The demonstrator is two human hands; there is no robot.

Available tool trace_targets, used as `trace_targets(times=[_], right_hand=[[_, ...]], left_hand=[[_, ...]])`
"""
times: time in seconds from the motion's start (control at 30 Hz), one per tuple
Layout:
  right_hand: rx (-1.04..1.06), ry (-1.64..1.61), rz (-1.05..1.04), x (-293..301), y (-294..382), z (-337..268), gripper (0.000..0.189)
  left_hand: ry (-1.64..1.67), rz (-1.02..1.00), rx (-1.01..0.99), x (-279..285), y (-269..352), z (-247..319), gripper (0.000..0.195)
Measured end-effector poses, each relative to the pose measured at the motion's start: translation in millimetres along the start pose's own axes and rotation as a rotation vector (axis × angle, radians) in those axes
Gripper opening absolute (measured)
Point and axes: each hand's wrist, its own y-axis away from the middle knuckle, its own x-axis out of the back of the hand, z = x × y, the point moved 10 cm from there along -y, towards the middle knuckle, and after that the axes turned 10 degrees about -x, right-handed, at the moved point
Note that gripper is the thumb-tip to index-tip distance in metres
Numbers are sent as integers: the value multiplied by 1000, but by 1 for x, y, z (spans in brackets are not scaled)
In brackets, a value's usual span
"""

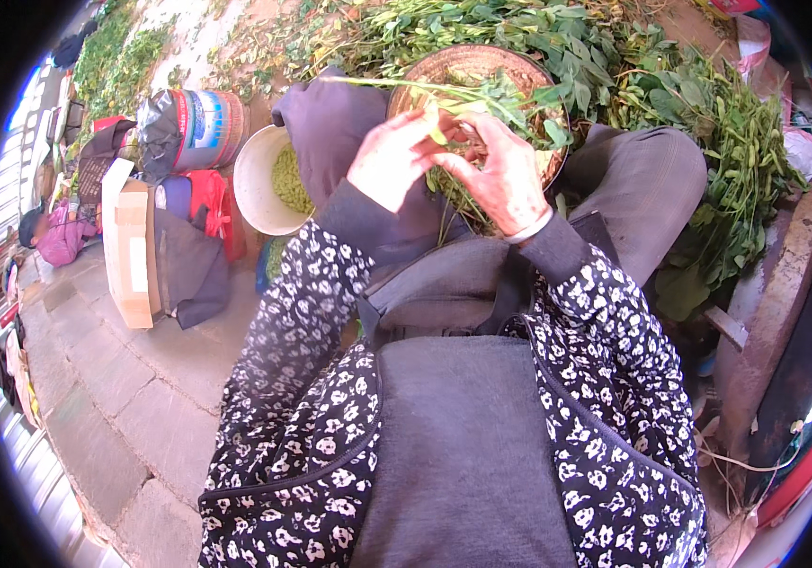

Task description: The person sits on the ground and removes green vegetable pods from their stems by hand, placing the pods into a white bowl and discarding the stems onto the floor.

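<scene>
My left hand [395,153] and my right hand [498,170] meet above my lap, fingertips pinched on a green bean pod [437,128]. A plant stem with leaves [477,96] stretches across just beyond the fingers; which hand bears it cannot be told. Under it lies a round woven basket [413,67] with stalks, leaves and husks in it. Left of my knee, a white bucket [253,181] holds shelled green beans [291,181].
Piled bean plants [718,135] lie beyond the basket and to the right. At left are a large pail [225,131], a cardboard box [136,248] and a red plastic bag [212,202]. Another person [63,234] is at the far left. A worn wooden piece [789,298] stands at right.
</scene>
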Motion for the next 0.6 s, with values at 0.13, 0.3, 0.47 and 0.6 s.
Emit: trace_targets(times=[0.13, 0.3, 0.47, 0.6], right_hand=[[-77, 100, -29, -22, 11, 13, 28], [134, 122, 3, -17, 24, 3, 23], [-189, -226, -131, -27, 29, 41, 14], [-347, -415, -324, -51, 44, 62, 21]], left_hand=[[218, 229, 79, 8, 31, -29, 19], [238, 279, 70, 8, 40, -48, 15], [371, 225, 112, 13, 38, -59, 13], [246, 243, 102, 13, 40, -55, 11]])
